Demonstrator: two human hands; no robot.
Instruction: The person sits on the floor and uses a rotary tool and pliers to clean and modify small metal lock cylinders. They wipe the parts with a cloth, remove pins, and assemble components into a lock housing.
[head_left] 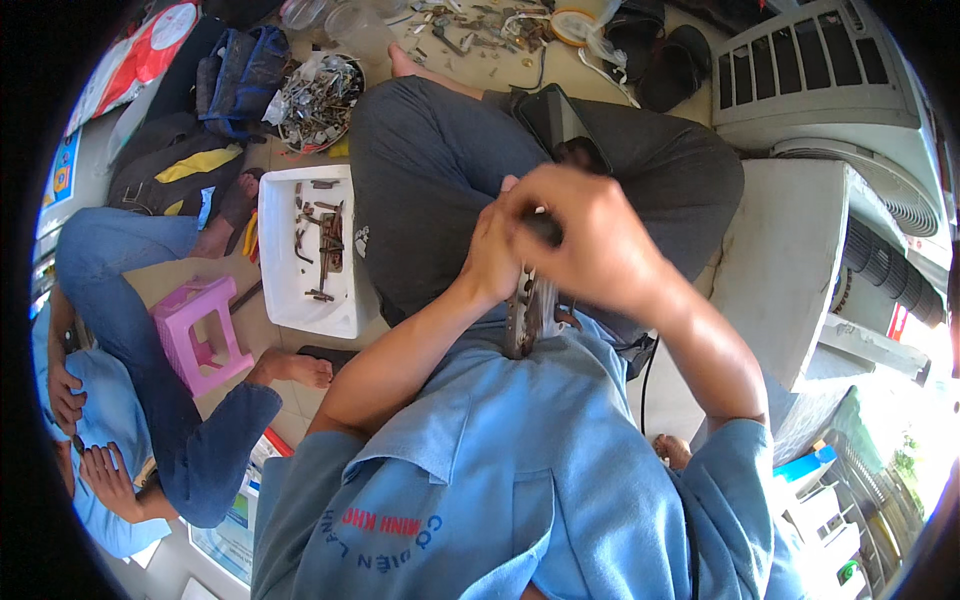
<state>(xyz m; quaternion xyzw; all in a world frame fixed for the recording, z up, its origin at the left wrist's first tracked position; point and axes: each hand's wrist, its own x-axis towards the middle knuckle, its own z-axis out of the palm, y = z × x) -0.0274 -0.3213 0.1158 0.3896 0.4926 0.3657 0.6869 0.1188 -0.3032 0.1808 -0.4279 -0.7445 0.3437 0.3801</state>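
Note:
My left hand (490, 250) is closed around the upper end of a long, worn metal part (520, 318) with small holes along it. The part stands against my shirt, its lower end over my belly. Just right of it, my right hand (595, 235) is curled and smeared by motion, its fingers meeting the left hand. A dark rounded thing (543, 228) shows under the right fingers; its kind cannot be made out. Both hands are over my lap. A brownish piece (568, 318) sits beside the metal part's lower end.
Left of my knee stands a white bin (275, 255) with rusty metal pieces inside. Beyond it are a bowl of small hardware (318, 103) and a pink stool (205, 330) beside a seated co-worker (110, 400). White appliance housings (790, 260) crowd the right. Loose parts (460, 35) litter the far floor.

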